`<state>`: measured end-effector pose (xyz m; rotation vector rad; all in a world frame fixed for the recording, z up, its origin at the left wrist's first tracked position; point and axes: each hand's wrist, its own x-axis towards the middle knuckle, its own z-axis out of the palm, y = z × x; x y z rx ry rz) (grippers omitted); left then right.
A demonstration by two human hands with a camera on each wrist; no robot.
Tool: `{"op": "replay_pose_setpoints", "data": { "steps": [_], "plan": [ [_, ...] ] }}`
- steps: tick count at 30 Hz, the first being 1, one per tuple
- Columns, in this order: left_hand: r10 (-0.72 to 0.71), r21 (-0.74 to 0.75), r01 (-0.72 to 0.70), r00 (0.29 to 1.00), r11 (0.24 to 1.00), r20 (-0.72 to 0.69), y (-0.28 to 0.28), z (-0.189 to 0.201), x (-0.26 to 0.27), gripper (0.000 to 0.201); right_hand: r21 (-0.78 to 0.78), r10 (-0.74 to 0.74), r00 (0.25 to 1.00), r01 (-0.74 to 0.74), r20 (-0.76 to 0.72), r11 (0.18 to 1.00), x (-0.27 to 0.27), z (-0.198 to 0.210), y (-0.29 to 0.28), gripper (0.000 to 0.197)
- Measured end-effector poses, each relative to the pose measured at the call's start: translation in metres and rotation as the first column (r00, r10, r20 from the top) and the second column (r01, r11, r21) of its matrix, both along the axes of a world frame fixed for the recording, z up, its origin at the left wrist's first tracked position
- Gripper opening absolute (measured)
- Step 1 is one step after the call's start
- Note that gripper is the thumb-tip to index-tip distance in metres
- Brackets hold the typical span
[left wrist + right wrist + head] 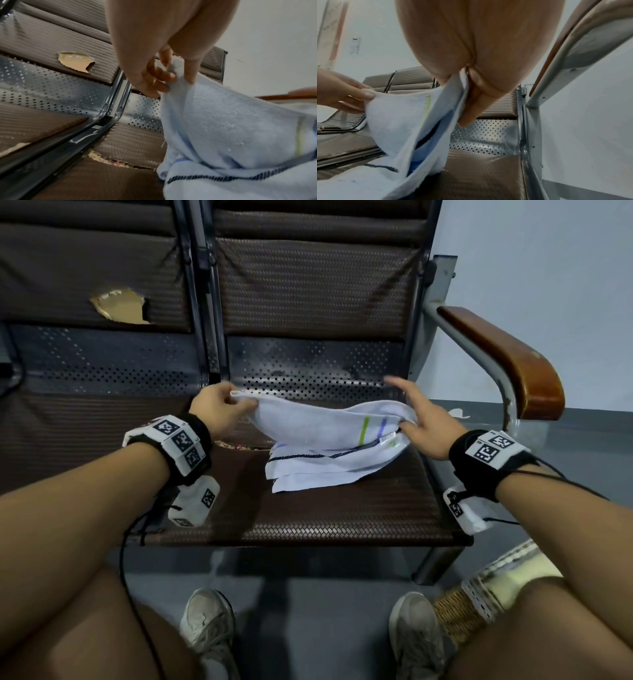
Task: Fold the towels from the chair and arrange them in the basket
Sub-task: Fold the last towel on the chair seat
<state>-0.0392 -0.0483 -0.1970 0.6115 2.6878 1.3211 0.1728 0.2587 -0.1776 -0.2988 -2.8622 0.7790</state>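
Note:
A white towel (318,433) with a green and a blue stripe and dark edging lies partly folded on the brown woven chair seat (325,518). My left hand (226,405) pinches its left corner and lifts it off the seat; the left wrist view shows thumb and fingers of the left hand (159,77) closed on the towel (223,128). My right hand (414,412) holds the right end, thumb under the edge, other fingers stretched out. In the right wrist view the towel (393,121) hangs from the right hand (477,94). A wicker basket (455,618) stands on the floor at lower right, partly hidden by my arm.
A wooden armrest (507,361) on a metal frame bounds the seat on the right. The neighbouring seat to the left has a torn hole (120,306) in its backrest. My shoes (209,631) stand on the grey floor in front of the chair.

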Motion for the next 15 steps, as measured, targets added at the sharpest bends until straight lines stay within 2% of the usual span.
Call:
{"op": "replay_pose_setpoints", "data": {
  "steps": [1,2,4,6,9,13,15],
  "plan": [
    [-0.004,0.028,0.005,1.000,1.000,-0.031,0.002,0.004,0.002,0.025,0.024,0.002,0.999,-0.002,0.035,1.000,0.000,0.002,-0.003,0.069],
    [-0.007,0.057,0.010,0.998,0.998,-0.057,0.003,0.008,0.004,0.025,0.064,-0.004,0.999,0.001,0.054,0.998,-0.001,0.005,-0.005,0.064],
    [0.009,0.124,0.000,0.997,0.992,-0.071,0.004,0.016,0.009,0.025,0.177,0.002,0.998,-0.013,0.059,0.984,-0.003,0.012,-0.003,0.040],
    [0.061,0.218,-0.043,0.995,0.975,-0.074,0.002,0.032,0.014,0.028,0.194,-0.002,1.000,0.006,-0.019,0.981,0.000,0.026,-0.003,0.026],
    [0.131,0.296,-0.096,0.986,0.950,-0.101,-0.002,0.065,0.022,0.029,0.127,-0.034,0.988,0.053,-0.152,0.990,0.003,0.050,-0.001,0.018],
    [0.033,0.355,-0.012,0.998,0.935,-0.052,-0.004,0.109,0.026,0.022,-0.037,-0.080,0.978,0.074,-0.191,0.997,0.003,0.087,0.000,0.026],
    [0.006,0.363,0.014,0.999,0.932,-0.052,-0.004,0.126,0.028,0.022,-0.151,-0.153,0.970,0.125,-0.190,0.981,0.001,0.103,-0.002,0.029]
  ]
}}
